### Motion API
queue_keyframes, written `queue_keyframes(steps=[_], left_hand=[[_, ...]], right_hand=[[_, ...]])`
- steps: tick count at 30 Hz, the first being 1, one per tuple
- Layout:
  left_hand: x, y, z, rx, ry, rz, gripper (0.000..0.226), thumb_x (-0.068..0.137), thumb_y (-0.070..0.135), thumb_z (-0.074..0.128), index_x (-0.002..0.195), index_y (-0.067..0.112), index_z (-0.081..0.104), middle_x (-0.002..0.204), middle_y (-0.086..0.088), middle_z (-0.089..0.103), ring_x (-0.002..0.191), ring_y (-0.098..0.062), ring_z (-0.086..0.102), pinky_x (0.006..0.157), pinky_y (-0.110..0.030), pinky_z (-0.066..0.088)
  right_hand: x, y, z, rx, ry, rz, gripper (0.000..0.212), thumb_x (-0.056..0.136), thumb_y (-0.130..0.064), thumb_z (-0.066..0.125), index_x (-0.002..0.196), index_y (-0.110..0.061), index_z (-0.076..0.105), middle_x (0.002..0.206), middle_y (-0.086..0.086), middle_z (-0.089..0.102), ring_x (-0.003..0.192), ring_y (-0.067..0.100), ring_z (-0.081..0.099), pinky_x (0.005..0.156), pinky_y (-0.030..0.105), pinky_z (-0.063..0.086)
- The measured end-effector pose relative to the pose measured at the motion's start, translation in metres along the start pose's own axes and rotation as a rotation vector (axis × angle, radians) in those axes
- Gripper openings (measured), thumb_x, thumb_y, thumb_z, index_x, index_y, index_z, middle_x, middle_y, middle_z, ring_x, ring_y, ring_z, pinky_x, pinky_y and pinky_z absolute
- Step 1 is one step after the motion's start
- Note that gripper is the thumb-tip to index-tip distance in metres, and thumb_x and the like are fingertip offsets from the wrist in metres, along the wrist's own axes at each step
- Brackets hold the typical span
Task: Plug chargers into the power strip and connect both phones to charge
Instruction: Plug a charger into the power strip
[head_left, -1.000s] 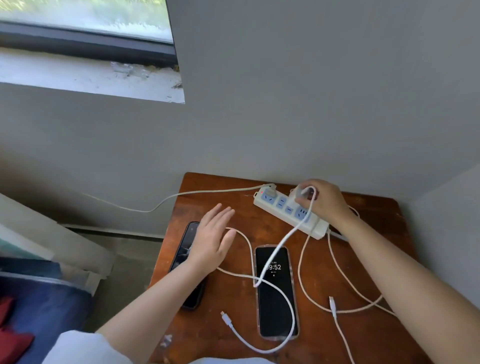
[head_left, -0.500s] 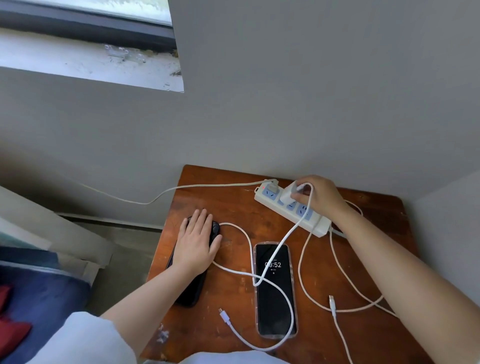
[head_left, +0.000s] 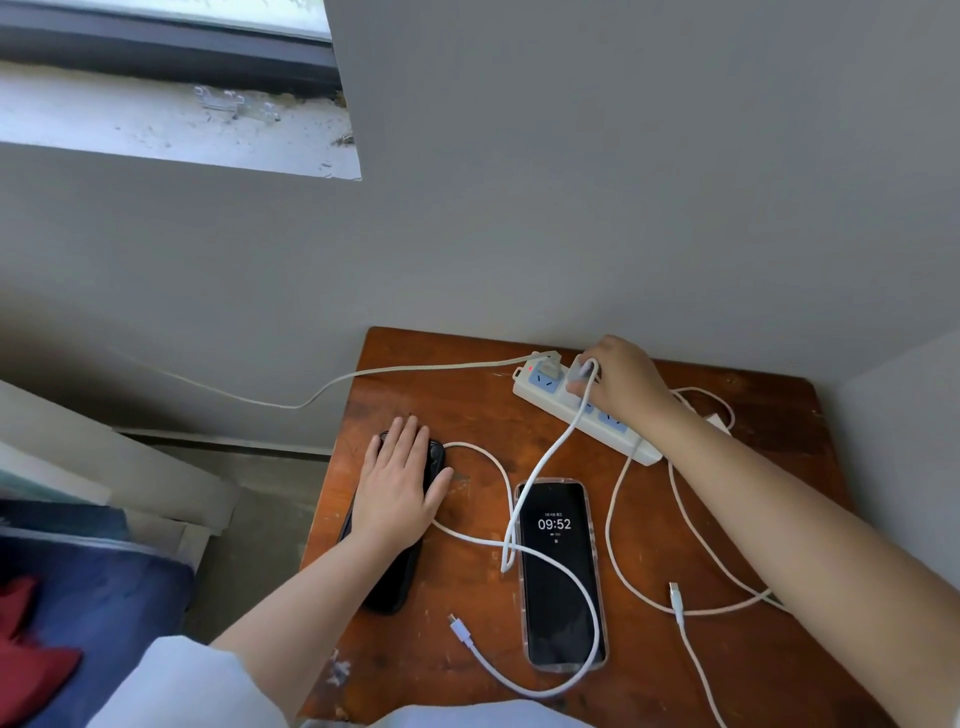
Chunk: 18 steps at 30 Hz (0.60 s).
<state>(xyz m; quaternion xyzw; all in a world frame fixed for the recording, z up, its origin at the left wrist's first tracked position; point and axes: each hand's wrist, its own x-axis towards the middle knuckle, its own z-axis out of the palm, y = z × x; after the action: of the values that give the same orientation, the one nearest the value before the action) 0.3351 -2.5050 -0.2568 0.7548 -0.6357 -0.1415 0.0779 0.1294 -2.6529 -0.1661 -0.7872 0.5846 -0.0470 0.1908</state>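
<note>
A white power strip (head_left: 631, 441) lies at the back of the wooden table (head_left: 467, 384). My right hand (head_left: 623, 379) grips a white charger (head_left: 581, 370) pressed onto the strip's second socket; its white cable (head_left: 540, 467) loops over a phone in a clear case (head_left: 561, 571) whose screen reads 09:52. That cable's loose plug (head_left: 460, 629) lies near the front edge. My left hand (head_left: 397, 483) rests flat on a black phone (head_left: 387, 587) at the table's left. A second cable with a free plug (head_left: 676, 600) lies on the right.
The strip's own cord (head_left: 363, 375) runs off the table to the left. Grey walls close in behind and to the right of the table. A window sill (head_left: 171, 124) is up left; blue and red fabric (head_left: 78, 613) lies lower left.
My left hand has come down flat onto the black phone. My right hand has shifted the charger along the strip toward its left end and holds it on a socket.
</note>
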Motion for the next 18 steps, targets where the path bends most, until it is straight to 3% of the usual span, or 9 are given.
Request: queue_keyframes(steps=[18], left_hand=[[-0.0013, 0.001, 0.0001, -0.035, 0.037, 0.001, 0.057, 0.094, 0.043, 0.028, 0.142, 0.015, 0.016, 0.154, -0.005, 0.012, 0.142, -0.017, 0.0, 0.108, -0.026, -0.011]], right_hand=[[0.0034, -0.0042, -0.0081, -0.019, -0.055, 0.003, 0.037, 0.077, -0.021, 0.069, 0.106, -0.001, 0.06, 0.112, 0.018, 0.061, 0.1, 0.03, 0.059, 0.076, 0.027, 0.044]])
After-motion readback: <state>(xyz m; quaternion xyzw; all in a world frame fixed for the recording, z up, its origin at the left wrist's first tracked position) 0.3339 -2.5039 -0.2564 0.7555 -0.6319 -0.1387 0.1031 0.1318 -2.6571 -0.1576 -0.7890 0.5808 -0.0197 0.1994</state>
